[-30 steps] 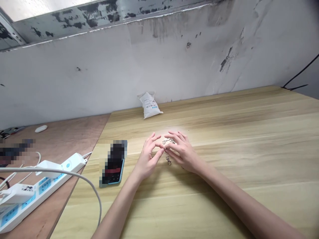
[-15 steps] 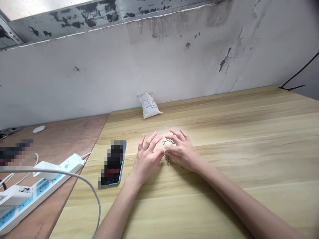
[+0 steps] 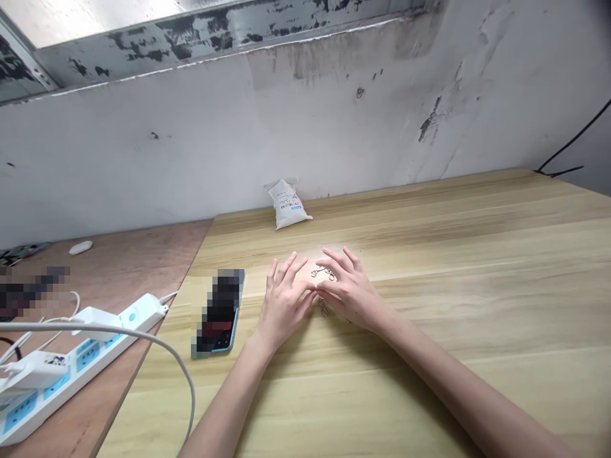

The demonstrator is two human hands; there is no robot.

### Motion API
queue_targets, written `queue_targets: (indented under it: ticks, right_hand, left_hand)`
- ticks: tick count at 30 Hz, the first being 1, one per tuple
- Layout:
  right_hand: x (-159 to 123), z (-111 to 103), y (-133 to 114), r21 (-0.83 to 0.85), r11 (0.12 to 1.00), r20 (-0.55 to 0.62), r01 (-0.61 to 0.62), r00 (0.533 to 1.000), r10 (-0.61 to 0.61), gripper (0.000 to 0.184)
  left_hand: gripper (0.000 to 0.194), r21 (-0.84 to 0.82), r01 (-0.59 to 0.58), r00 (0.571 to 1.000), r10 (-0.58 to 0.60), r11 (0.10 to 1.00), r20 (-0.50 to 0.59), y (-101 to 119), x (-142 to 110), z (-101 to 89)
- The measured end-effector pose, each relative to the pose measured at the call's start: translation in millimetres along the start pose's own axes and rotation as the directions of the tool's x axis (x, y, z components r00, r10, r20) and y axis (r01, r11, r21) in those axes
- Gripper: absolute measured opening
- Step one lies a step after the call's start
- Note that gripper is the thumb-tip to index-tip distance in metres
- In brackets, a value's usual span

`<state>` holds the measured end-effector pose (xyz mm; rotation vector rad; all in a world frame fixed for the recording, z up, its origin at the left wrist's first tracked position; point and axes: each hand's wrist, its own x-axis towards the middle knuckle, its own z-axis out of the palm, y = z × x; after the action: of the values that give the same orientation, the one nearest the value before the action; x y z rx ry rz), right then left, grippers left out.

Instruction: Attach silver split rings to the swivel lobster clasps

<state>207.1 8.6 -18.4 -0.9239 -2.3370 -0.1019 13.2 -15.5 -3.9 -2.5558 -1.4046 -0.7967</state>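
Observation:
Both my hands meet over the middle of a light wooden table (image 3: pixel 429 267). My left hand (image 3: pixel 281 305) has its long fingers spread and its thumb and forefinger pinched at the point where the hands touch. My right hand (image 3: pixel 351 292) also pinches there, its other fingers fanned out. Between them lies a small silver metal chain with rings and a clasp (image 3: pixel 323 275); part of it shows above the pinch and part hangs below at the thumbs. Both hands grip this chain.
A phone (image 3: pixel 219 312) lies face up just left of my left hand. A small white packet (image 3: pixel 286 203) leans near the wall. On the darker table to the left sit a white and blue power strip (image 3: pixel 71 362) with plugs and a cable, and a white mouse (image 3: pixel 80 247).
My left hand's fingers have spread wider and moved slightly closer to my right hand; the chain's hanging end shows less. The view has shifted slightly.

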Motion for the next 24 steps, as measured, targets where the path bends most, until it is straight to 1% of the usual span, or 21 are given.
queue_targets:
  ticks: [3,6,10,12,14,16,18,21,24]
  right_hand:
    - [-1,0,0,-0.027,0.999,0.017,0.019,1.000,-0.019,0.020]
    - [-1,0,3,0.001,1.000,0.020,0.020,1.000,-0.020,0.022]
    - [-1,-1,9,0.097,0.995,0.025,-0.022,0.999,0.020,0.018]
    - [-1,0,11,0.108,0.994,0.040,-0.032,0.999,0.028,0.016]
    - [-1,2,9,0.080,0.997,0.039,-0.019,0.999,0.016,0.018]
    - [-1,4,6,0.041,0.999,0.026,0.000,1.000,-0.001,0.020]
    - [-1,5,2,0.012,1.000,0.019,0.013,1.000,-0.013,0.021]
    - [0,5,-2,-0.016,1.000,0.016,0.021,1.000,-0.021,0.022]
    - [1,5,-3,-0.030,0.999,0.014,0.033,0.999,-0.032,0.021]
  left_hand:
    - [0.013,-0.007,0.025,1.000,-0.025,1.000,0.018,2,0,-0.8]
    - [0.013,-0.022,0.026,0.998,-0.025,0.999,0.060,1,0,-2.3]
    - [0.014,-0.096,-0.003,0.995,0.012,0.995,0.100,-5,-1,-3.6]
    - [0.014,-0.107,-0.027,0.994,0.038,0.994,0.100,-7,-1,-3.4]
    - [0.013,-0.083,-0.035,0.994,0.043,0.996,0.100,-7,-2,-2.6]
    - [0.010,-0.040,-0.021,0.996,0.024,0.999,0.090,-5,-2,-1.4]
    - [0.010,0.009,-0.013,0.997,0.013,1.000,0.070,-3,-2,-0.2]
    - [0.009,0.078,-0.029,0.999,0.026,0.997,0.037,0,-1,0.9]
    - [0.009,0.076,-0.024,0.999,0.021,0.997,0.039,-1,0,0.6]
